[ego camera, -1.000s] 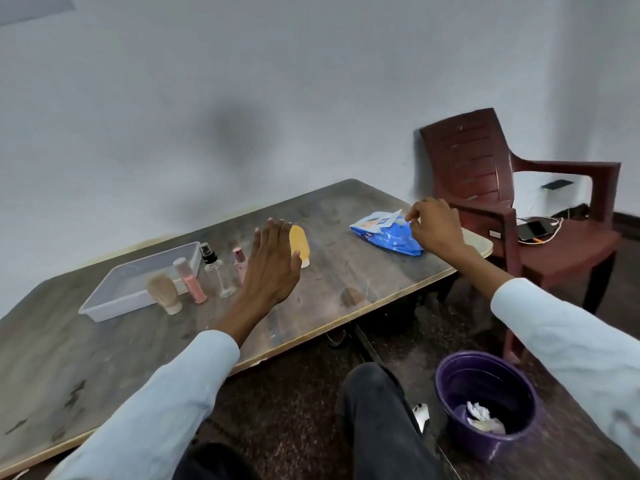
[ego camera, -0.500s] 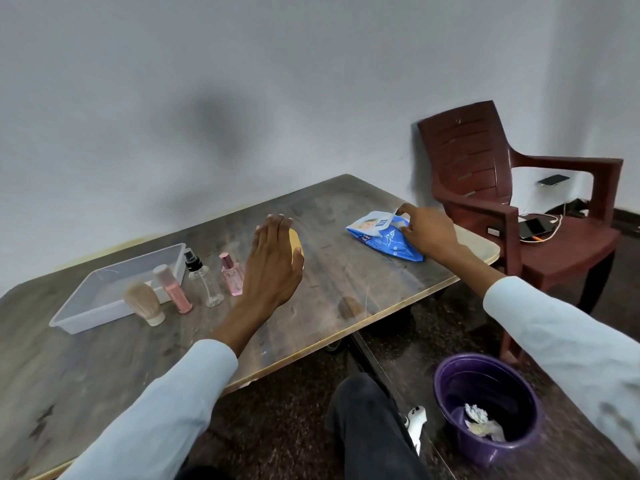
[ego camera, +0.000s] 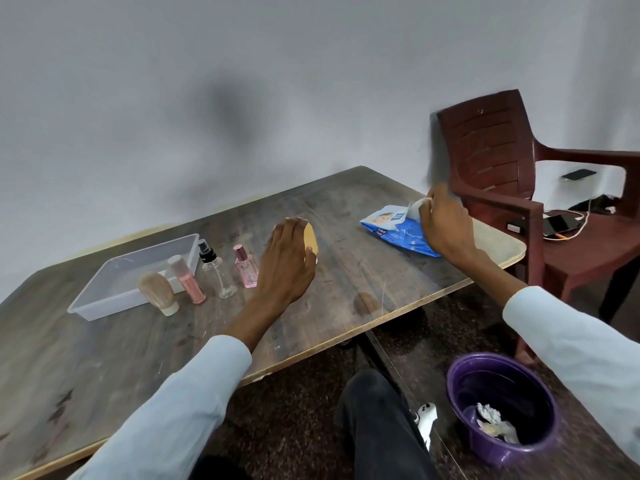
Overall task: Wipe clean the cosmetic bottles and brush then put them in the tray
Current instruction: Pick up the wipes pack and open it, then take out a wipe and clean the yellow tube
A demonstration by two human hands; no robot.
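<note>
The right hand pinches a white wipe rising from the blue wipe pack, while left of that pack the left hand, fingers straight, nearer, reaches onto the upright yellow bottle.

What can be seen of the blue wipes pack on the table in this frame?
The wipes pack is a soft blue plastic pouch with a pale printed panel on top, lying flat near the right end of the table, close to the chair-side edge. Its top flap looks lifted. The right hand rests over its right end, pinching a white wipe that sticks up from the opening. The print is too small to read.
</note>
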